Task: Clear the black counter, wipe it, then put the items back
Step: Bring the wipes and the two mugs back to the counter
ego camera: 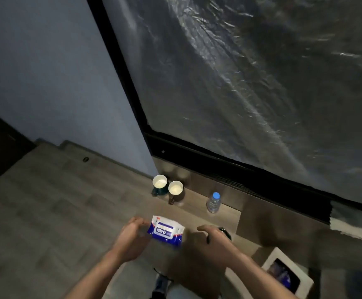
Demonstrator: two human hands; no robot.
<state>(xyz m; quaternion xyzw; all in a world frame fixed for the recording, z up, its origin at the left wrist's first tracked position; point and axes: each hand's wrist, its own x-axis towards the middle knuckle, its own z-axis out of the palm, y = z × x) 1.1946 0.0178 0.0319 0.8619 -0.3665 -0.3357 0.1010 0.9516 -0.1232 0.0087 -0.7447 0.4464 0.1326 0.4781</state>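
A blue and white wipes pack (166, 230) lies low on the wood-look floor (52, 203), between my hands. My left hand (130, 238) has its curled fingers and thumb on the pack's left edge. My right hand (215, 241) hovers a short gap to the right of the pack, fingers loosely curled and holding nothing. A small dark round object (225, 230) shows just behind that hand, mostly hidden. Beyond the pack stand a dark green mug (160, 184) and a brown mug (176, 192), both upright, and a clear water bottle (213, 202) with a blue cap.
A black-framed panel covered in wrinkled plastic film (251, 83) rises behind the mugs and bottle. A blue-grey wall (46, 72) stands at the left. A white box with a dark insert (285, 275) sits at the lower right, near my right forearm.
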